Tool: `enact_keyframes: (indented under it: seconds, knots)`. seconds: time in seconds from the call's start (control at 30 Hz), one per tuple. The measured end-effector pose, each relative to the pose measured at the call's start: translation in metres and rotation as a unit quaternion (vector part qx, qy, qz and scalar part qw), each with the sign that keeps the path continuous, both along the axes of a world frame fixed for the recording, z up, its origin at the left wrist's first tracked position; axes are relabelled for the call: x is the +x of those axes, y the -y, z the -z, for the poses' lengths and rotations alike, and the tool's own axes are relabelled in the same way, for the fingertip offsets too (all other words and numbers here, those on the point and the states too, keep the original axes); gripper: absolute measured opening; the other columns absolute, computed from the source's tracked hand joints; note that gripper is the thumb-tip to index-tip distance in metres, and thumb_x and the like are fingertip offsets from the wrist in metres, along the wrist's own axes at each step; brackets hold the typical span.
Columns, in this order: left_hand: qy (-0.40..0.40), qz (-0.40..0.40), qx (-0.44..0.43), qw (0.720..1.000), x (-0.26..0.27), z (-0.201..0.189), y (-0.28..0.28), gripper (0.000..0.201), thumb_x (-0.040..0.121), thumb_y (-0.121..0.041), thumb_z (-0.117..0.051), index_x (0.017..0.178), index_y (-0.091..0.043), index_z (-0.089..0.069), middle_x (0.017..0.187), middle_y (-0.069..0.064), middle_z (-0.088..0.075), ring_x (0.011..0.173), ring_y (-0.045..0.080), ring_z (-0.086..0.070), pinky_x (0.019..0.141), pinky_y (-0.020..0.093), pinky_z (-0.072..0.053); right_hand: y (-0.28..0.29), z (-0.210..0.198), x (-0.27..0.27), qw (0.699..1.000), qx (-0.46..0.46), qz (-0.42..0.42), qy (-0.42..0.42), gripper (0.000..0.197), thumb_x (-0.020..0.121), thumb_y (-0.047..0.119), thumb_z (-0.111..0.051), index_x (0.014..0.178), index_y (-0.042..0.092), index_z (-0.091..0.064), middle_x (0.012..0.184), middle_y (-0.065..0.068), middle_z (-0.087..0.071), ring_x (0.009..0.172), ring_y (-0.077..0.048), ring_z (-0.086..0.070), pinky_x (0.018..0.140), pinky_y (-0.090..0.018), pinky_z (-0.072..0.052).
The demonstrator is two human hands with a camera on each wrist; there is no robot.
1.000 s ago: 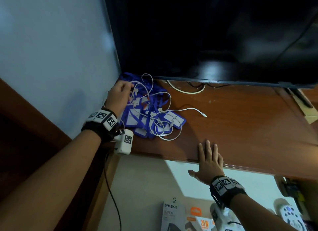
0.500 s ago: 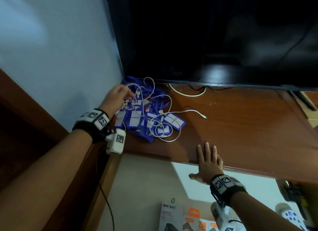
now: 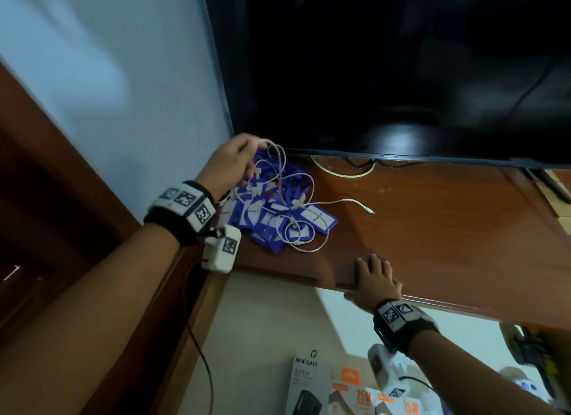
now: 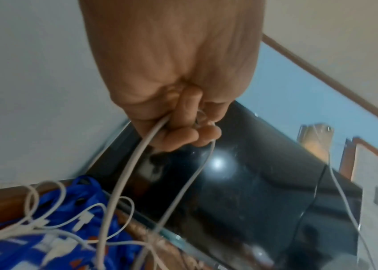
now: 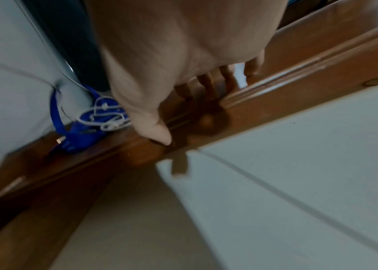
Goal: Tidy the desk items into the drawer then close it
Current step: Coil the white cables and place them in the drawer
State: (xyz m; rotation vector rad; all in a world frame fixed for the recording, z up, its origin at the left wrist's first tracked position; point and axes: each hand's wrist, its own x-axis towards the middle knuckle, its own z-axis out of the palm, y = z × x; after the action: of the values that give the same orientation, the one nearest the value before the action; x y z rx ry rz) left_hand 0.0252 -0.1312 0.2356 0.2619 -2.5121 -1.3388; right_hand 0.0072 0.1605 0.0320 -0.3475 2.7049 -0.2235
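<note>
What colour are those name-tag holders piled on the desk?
Blue, with white card inserts; the name-tag holders show best in the head view.

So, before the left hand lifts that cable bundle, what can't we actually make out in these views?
- Drawer: in no view; open or closed is unknown.
- Left hand fingers: hidden behind its back in the head view; the left wrist view shows them curled round white cables.
- Blue name tags: print too small and blurred.
- Right hand fingertips: blurred in the right wrist view.

Right hand (image 5: 183,54) flat on wooden desk edge (image 5: 275,87); blue lanyards (image 5: 79,135), white cable (image 5: 104,118) beyond.
</note>
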Motion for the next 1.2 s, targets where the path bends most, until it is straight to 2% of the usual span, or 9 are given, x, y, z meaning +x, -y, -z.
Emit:
enact_keyframes:
  seconds: [0.2,0.3,0.37,0.47,0.6,0.77,0.93,1.03,1.2]
  knots:
    - [0.03,-0.025,0.031,0.999,0.025,0.015,-0.009,0.027,0.101,-0.029,-0.041,0.103,-0.025,-0.067,0.054,0.0,-0.045,0.047,0.009,-0.04,0.05,0.028,-0.036,0.036,-0.043,-0.015,0.993,-0.111,0.027,0.028,0.064,0.079,0.058,-0.061,0.126,0.017,-0.05,0.133,-0.011,-0.051,0.124,-0.034,-0.045,0.1,-0.042,-0.042]
    - [0.001,-0.007,0.045,0.999,0.038,0.008,-0.016,0.027,0.101,-0.029,-0.042,0.106,-0.023,-0.068,0.057,0.001,-0.046,0.049,0.008,-0.041,0.051,0.026,-0.037,0.066,-0.059,-0.018,0.952,-0.305,-0.031,0.014,0.071,0.077,0.041,-0.075,0.136,0.014,-0.045,0.136,-0.007,-0.052,0.125,-0.025,-0.048,0.099,-0.03,-0.04]
    - [-0.018,0.011,0.063,0.998,0.046,0.003,-0.02,0.027,0.102,-0.026,-0.042,0.107,-0.02,-0.067,0.058,0.002,-0.046,0.048,0.006,-0.042,0.049,0.023,-0.038,0.089,-0.076,-0.016,0.912,-0.403,-0.059,0.057,0.085,0.076,0.035,-0.079,0.146,0.019,-0.033,0.146,-0.005,-0.042,0.131,-0.021,-0.042,0.105,-0.038,-0.041]
    - [-0.036,0.03,0.098,0.994,0.056,0.0,-0.021,0.027,0.103,-0.022,-0.04,0.109,-0.013,-0.064,0.057,0.002,-0.044,0.048,0.007,-0.041,0.048,0.023,-0.037,0.119,-0.096,-0.011,0.887,-0.436,-0.093,0.119,0.074,0.082,0.032,-0.074,0.144,0.027,-0.035,0.133,-0.004,-0.049,0.116,-0.019,-0.052,0.085,-0.033,-0.055]
    - [-0.038,0.032,0.098,0.994,0.066,0.004,-0.02,0.022,0.101,-0.02,-0.044,0.107,-0.011,-0.064,0.055,-0.002,-0.04,0.05,0.007,-0.037,0.048,0.021,-0.039,0.141,-0.096,-0.01,0.883,-0.425,-0.104,0.169,0.012,0.093,0.024,-0.061,0.096,0.015,-0.067,0.086,-0.003,-0.066,0.069,-0.018,-0.063,0.058,-0.028,-0.055]
    - [-0.025,0.015,0.027,0.999,0.074,0.022,-0.006,0.015,0.091,-0.02,-0.063,0.102,-0.03,-0.061,0.064,0.015,-0.046,0.057,0.023,-0.042,0.054,0.03,-0.041,0.132,-0.108,-0.008,0.858,-0.463,-0.055,0.215,0.044,0.102,0.037,-0.042,0.077,0.007,-0.063,0.071,-0.012,-0.066,0.05,-0.019,-0.062,0.043,-0.024,-0.042]
    - [0.076,0.015,-0.079,0.994,0.078,0.054,0.006,0.009,0.093,-0.023,-0.058,0.098,-0.027,-0.064,0.072,-0.005,-0.059,0.058,0.008,-0.058,0.055,0.028,-0.051,0.11,-0.143,-0.017,0.7,-0.645,0.086,0.296,0.048,0.105,0.034,-0.029,0.069,0.007,-0.046,0.063,-0.015,-0.062,0.056,-0.029,-0.064,0.054,-0.031,-0.053]
    - [0.118,0.006,-0.128,0.985,0.08,0.08,0.02,0.014,0.095,-0.027,-0.054,0.095,-0.029,-0.068,0.094,0.001,-0.068,0.079,0.02,-0.065,0.07,0.037,-0.056,0.093,-0.153,-0.03,0.561,-0.745,0.151,0.329,0.048,0.104,0.037,-0.024,0.066,0.011,-0.037,0.06,-0.011,-0.063,0.053,-0.024,-0.064,0.052,-0.027,-0.054]
    - [0.177,-0.014,-0.148,0.973,0.086,0.107,0.044,0.018,0.096,-0.029,-0.052,0.089,-0.025,-0.068,0.076,0.0,-0.069,0.073,0.015,-0.063,0.075,0.035,-0.051,0.059,-0.159,-0.043,0.372,-0.83,0.266,0.32,0.056,0.104,0.038,-0.024,0.059,0.01,-0.04,0.058,-0.012,-0.058,0.049,-0.023,-0.059,0.048,-0.024,-0.052]
